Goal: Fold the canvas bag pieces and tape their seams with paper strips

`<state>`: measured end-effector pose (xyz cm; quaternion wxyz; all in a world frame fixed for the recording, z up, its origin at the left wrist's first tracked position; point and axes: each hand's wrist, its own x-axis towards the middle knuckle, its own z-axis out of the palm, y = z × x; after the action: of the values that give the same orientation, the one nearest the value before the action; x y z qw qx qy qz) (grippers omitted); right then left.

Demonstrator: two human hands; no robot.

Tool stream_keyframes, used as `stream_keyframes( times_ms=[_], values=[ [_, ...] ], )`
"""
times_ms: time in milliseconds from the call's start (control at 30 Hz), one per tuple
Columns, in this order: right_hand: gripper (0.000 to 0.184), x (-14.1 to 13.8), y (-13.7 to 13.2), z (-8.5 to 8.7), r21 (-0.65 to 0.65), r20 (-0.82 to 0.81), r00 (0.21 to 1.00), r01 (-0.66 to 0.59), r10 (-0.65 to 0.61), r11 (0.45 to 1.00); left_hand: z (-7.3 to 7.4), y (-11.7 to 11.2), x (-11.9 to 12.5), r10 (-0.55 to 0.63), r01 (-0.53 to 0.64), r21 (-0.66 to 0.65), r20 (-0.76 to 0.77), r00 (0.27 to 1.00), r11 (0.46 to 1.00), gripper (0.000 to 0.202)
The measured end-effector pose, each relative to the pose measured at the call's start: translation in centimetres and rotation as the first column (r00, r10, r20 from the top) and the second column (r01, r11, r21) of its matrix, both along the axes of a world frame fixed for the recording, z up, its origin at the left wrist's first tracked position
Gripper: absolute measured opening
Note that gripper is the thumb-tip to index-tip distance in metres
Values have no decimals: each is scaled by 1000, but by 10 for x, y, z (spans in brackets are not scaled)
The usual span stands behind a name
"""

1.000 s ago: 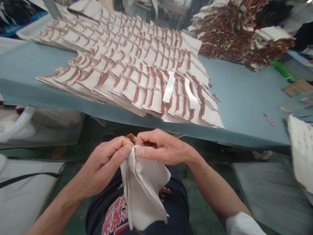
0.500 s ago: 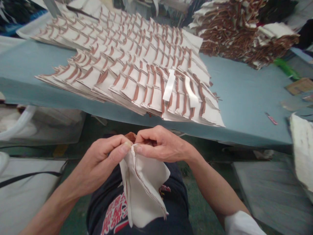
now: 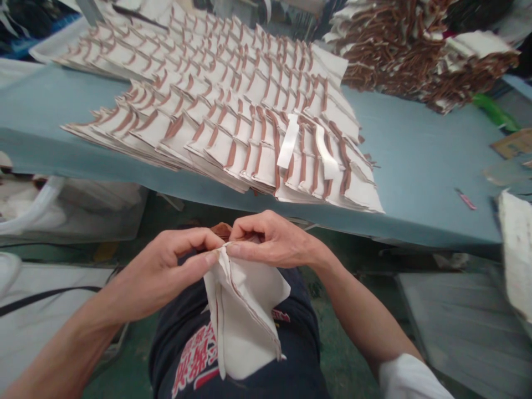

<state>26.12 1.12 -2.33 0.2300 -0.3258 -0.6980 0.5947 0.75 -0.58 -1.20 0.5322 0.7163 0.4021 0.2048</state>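
Over my lap hangs a stitched white fabric piece (image 3: 249, 310) with raised seams and a brown part at its top. My left hand (image 3: 174, 269) pinches its top edge between thumb and fingers. Right beside it, my right hand (image 3: 274, 241) grips the same edge, thumb in front and fingers curled behind. The two thumbs nearly meet at the top of the seam. What lies behind the curled fingers is hidden.
Overlapping rows of similar white pieces with brown edges (image 3: 233, 122) cover much of the blue table (image 3: 415, 166). Two white strips (image 3: 288, 141) lie on them. A tall brown-and-white stack (image 3: 399, 50) stands at back right. A small pink-handled tool (image 3: 466, 199) lies at right.
My left hand has shifted slightly left and its thumb has slid a little away from the seam. The right hand keeps its grip. The view has moved slightly.
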Motion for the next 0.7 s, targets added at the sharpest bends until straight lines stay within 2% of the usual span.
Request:
stream_keyframes(
  times_ms=[133,333,533,700],
  values=[
    [47,-2,1,4,8,-22,1000,-11,11,1000,2,0,7,56,-55,27,-33,998,998,32],
    [41,-4,-1,7,38,-20,1000,16,-16,999,7,1,11,73,-72,20,-31,997,997,32],
    [14,-9,-10,17,235,183,974,92,-137,968,9,-10,16,171,-162,80,-121,978,984,30],
    [16,-14,-9,16,243,240,960,85,-144,966,5,-9,14,174,-170,38,-139,975,985,30]
  ],
)
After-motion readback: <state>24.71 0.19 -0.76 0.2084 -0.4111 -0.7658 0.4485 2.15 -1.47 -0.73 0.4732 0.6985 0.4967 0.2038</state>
